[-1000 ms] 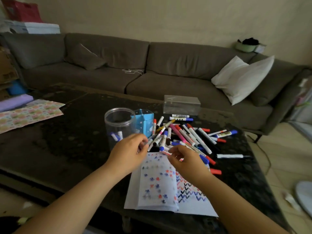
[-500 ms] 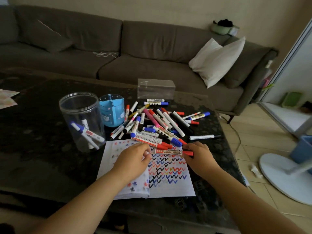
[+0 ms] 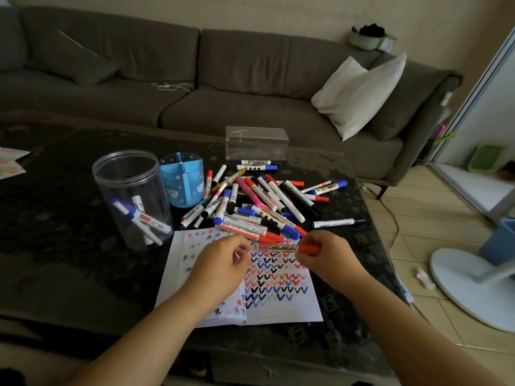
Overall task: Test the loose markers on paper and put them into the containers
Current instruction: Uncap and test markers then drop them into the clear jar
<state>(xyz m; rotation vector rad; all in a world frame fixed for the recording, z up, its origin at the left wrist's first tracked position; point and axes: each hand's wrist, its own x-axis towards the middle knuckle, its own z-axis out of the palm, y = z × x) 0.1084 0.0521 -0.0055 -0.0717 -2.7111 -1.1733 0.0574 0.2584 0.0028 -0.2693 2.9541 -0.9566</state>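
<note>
A red whiteboard marker (image 3: 281, 247) lies level between both hands, just above the paper (image 3: 278, 288). My left hand (image 3: 223, 263) pinches its left end and my right hand (image 3: 328, 257) grips its red cap end. The white paper is covered with red, blue and black check marks and lies on the dark table (image 3: 69, 246). A pile of loose markers (image 3: 256, 201) spreads behind the paper. A clear round jar (image 3: 131, 196) at the left holds a few blue-capped markers. Beside it stands a blue divided pen holder (image 3: 181, 183).
A clear rectangular box (image 3: 256, 143) stands behind the pile. A grey sofa (image 3: 195, 79) with a white pillow (image 3: 359, 93) runs along the back. A white fan base (image 3: 468, 288) sits on the tiled floor right of the table. Patterned paper (image 3: 11, 162) lies at the far left.
The view swung right and down. My hands drew back from the pile to above the paper, and the red marker now hangs between them, lifted slightly compared with half a second ago.
</note>
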